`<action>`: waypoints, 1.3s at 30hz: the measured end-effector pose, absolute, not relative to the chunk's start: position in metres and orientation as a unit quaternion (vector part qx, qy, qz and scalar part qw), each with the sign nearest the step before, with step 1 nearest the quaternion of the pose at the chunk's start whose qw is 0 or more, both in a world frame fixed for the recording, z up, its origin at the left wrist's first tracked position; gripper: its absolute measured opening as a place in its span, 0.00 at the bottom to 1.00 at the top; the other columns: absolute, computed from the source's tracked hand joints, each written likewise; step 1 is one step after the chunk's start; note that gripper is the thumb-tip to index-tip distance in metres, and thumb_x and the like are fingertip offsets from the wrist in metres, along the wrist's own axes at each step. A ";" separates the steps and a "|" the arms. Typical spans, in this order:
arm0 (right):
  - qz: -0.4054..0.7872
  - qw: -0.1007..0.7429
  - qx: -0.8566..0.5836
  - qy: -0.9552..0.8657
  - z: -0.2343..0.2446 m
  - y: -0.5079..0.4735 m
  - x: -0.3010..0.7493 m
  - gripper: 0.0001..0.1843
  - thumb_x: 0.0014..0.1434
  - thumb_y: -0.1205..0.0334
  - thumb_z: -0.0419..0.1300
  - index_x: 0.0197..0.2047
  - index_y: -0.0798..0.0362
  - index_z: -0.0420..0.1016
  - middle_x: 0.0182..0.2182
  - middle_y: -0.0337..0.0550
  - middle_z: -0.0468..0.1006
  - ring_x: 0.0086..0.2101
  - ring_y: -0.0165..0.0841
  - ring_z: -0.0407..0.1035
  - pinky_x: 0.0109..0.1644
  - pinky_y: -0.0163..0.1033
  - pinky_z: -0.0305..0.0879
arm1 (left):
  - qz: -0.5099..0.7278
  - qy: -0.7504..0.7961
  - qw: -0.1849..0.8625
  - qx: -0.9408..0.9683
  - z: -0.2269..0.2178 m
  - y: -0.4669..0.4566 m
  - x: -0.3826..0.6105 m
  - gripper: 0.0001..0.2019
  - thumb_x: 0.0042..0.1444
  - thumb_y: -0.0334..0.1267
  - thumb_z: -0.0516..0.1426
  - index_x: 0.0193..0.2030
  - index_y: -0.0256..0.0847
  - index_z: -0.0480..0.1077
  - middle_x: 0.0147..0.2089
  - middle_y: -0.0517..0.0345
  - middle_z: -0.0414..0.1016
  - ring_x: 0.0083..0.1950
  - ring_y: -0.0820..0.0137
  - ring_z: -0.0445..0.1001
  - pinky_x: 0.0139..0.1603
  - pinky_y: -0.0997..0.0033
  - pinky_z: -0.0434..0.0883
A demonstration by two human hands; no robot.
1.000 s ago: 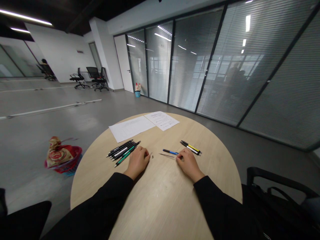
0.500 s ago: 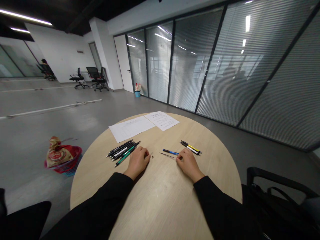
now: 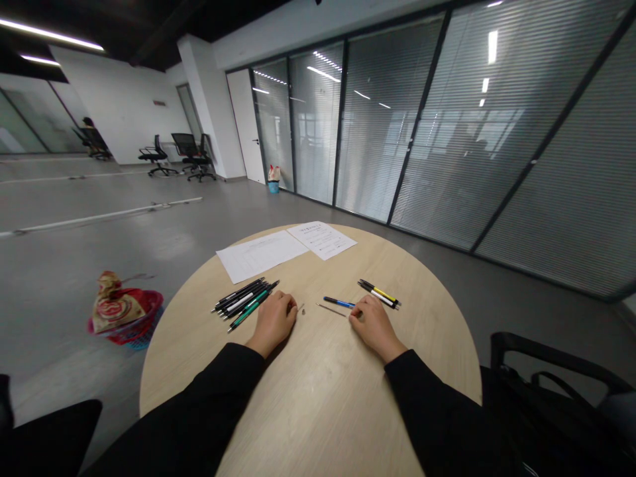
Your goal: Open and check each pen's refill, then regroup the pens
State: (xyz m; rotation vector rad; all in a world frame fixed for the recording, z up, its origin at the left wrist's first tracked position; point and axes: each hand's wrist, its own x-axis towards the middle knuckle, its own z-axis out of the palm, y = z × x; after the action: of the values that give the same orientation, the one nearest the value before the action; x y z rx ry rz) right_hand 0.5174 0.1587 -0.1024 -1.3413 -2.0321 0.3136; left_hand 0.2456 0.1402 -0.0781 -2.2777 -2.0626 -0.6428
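My left hand (image 3: pixel 272 323) rests palm-down on the round pale wooden table (image 3: pixel 318 391), just right of a bunch of several black and green pens (image 3: pixel 244 303). A tiny metal part (image 3: pixel 302 309) lies by its fingertips. My right hand (image 3: pixel 375 325) rests beside the end of a thin metal pen refill (image 3: pixel 332 310) and a blue pen (image 3: pixel 338 302). Two pens with yellow and black barrels (image 3: pixel 378 293) lie just beyond it. Neither hand visibly holds anything. Two white paper sheets (image 3: pixel 261 256) lie at the far side of the table.
A red basket (image 3: pixel 126 320) holding a patterned bag stands on the floor left of the table. Black chairs stand at both lower corners, including one at right (image 3: pixel 546 361). Glass partitions with blinds run along the right. Office chairs (image 3: pixel 193 157) stand far off.
The head view has shifted very slightly. My hands, the pens and the papers stay in the same places.
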 end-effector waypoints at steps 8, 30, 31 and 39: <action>0.112 0.337 -0.515 -0.780 -0.104 0.160 0.518 0.05 0.55 0.70 0.61 0.29 0.53 0.74 0.34 0.44 0.73 0.41 0.38 0.66 0.49 0.42 0.62 | -0.205 -0.656 -0.002 -0.727 -0.076 0.139 0.247 0.08 0.60 0.32 0.52 0.36 0.40 0.73 0.41 0.50 0.73 0.45 0.61 0.71 0.47 0.63 0.65; 0.110 0.364 -0.555 -0.740 -0.111 0.168 0.529 0.13 0.61 0.73 0.51 0.38 0.52 0.76 0.38 0.48 0.75 0.43 0.39 0.69 0.52 0.42 0.64 | -0.242 -0.632 -0.049 -0.735 -0.076 0.138 0.248 0.11 0.58 0.27 0.49 0.37 0.40 0.72 0.41 0.51 0.73 0.45 0.62 0.71 0.49 0.62 0.66; 0.110 0.362 -0.555 -0.741 -0.111 0.168 0.529 0.13 0.61 0.73 0.51 0.38 0.52 0.76 0.38 0.48 0.76 0.43 0.39 0.69 0.53 0.42 0.63 | -0.243 -0.630 -0.048 -0.736 -0.076 0.139 0.248 0.10 0.58 0.27 0.49 0.37 0.40 0.72 0.41 0.51 0.73 0.45 0.61 0.71 0.49 0.62 0.66; 0.110 0.359 -0.556 -0.741 -0.110 0.167 0.528 0.13 0.61 0.73 0.50 0.39 0.53 0.76 0.38 0.48 0.75 0.44 0.39 0.69 0.53 0.42 0.63 | -0.237 -0.627 -0.051 -0.740 -0.080 0.140 0.247 0.12 0.54 0.26 0.50 0.41 0.39 0.71 0.42 0.51 0.73 0.47 0.61 0.70 0.51 0.60 0.66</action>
State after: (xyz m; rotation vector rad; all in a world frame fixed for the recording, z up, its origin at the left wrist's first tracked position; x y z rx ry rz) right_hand 0.5284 0.1673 -0.1098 -1.4350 -1.9127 0.2840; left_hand 0.2470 0.1405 -0.0801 -2.4042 -2.0361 -0.7680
